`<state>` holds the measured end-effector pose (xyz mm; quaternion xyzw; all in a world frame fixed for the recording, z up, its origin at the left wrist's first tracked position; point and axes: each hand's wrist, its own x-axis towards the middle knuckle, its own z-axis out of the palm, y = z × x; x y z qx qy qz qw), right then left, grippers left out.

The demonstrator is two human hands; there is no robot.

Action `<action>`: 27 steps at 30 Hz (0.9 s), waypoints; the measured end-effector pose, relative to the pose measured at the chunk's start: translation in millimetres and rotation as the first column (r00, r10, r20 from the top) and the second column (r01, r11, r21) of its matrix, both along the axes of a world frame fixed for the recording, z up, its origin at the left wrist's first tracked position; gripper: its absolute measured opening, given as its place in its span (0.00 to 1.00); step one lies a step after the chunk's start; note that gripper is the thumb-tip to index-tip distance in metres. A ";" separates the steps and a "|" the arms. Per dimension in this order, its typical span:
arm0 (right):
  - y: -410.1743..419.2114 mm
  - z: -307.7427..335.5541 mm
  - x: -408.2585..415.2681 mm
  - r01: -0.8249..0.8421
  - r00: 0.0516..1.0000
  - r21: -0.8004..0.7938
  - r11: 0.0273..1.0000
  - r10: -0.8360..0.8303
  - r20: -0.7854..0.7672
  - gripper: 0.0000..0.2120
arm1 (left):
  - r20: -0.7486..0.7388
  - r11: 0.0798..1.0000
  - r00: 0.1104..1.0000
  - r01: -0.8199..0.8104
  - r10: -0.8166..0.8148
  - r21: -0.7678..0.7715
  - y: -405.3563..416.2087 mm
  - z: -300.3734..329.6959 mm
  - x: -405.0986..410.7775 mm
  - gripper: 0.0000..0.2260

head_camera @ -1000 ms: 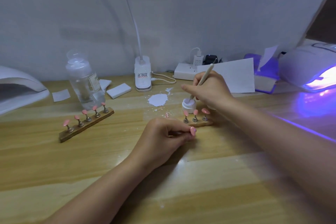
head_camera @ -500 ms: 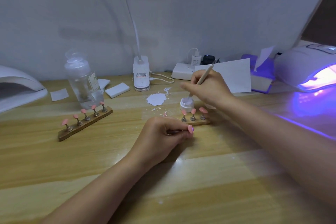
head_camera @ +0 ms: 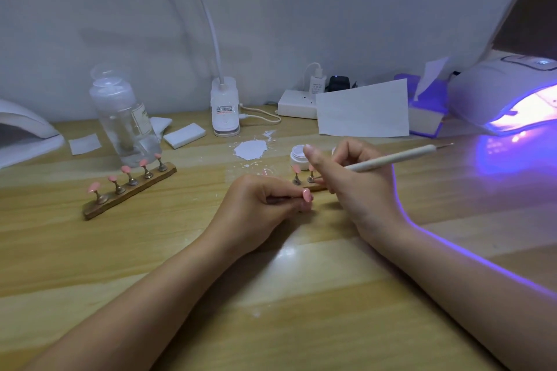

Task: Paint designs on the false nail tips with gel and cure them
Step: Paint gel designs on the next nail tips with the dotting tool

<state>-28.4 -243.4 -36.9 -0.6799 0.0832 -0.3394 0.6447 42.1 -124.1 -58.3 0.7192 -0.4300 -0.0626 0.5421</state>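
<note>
Nail tip (head_camera: 306, 195) pinched in left hand (head_camera: 259, 205) fingertips.

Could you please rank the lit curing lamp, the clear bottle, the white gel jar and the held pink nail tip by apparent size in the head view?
1. lit curing lamp, partly cropped
2. clear bottle
3. white gel jar
4. pink nail tip

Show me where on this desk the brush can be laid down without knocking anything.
Best patch: the bare wood between the five-tip stand and the left hand. The desk is also open in front of both forearms. Crowded: around the gel jar, the near stand and right hand, and along the back by the bottle.
</note>
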 end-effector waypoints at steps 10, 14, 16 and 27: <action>0.0 -4.7 6.0 -0.054 0.998 -0.009 0.998 0.054 -0.026 0.18 | 0.063 1.000 0.998 0.025 -0.025 0.009 -0.4 -0.3 0.2 0.06; -0.3 -5.8 5.5 -0.075 0.997 -0.008 0.997 0.074 -0.024 0.17 | 0.077 0.999 0.996 0.035 -0.036 0.008 -0.7 -1.2 0.6 0.06; -0.5 -6.9 6.8 -0.092 0.996 0.015 0.996 0.092 -0.017 0.18 | 0.078 0.999 0.996 0.037 -0.038 0.011 -0.5 -1.7 1.4 0.05; -0.3 -7.2 6.5 -0.090 0.996 0.025 0.996 0.090 -0.021 0.20 | 0.095 0.999 0.994 0.049 -0.050 0.014 0.0 -0.9 0.5 0.05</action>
